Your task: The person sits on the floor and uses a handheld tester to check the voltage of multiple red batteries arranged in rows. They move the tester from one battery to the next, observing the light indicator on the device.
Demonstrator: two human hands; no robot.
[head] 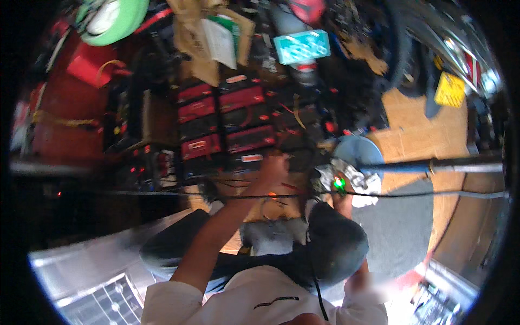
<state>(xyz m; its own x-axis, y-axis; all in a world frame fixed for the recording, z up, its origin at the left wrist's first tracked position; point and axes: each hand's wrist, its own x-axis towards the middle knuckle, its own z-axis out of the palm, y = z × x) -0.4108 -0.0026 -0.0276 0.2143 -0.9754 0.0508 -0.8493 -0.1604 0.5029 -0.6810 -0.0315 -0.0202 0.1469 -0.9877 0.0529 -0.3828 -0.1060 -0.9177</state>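
Note:
My left hand (275, 164) reaches forward to the near edge of rows of black and red battery-like blocks (251, 139); blur hides whether its fingers hold anything. Low beside my right knee, my right hand (342, 197) is around a small device with a bright green light (339, 183). Crumpled whitish paper or cloth (367, 187) lies beside that device. A thin black cable (390, 196) crosses the whole view in front of me. Between my feet, a small orange glow and some wires (270, 205) show on the floor.
A blue bucket (354, 152) stands at the right, by a blue and silver pole (430, 165). Cardboard (195, 44) and a teal plate bearing writing (302, 46) lie beyond the blocks. A yellow plate (450, 89) is at the upper right, a green basin (130, 24) at the upper left.

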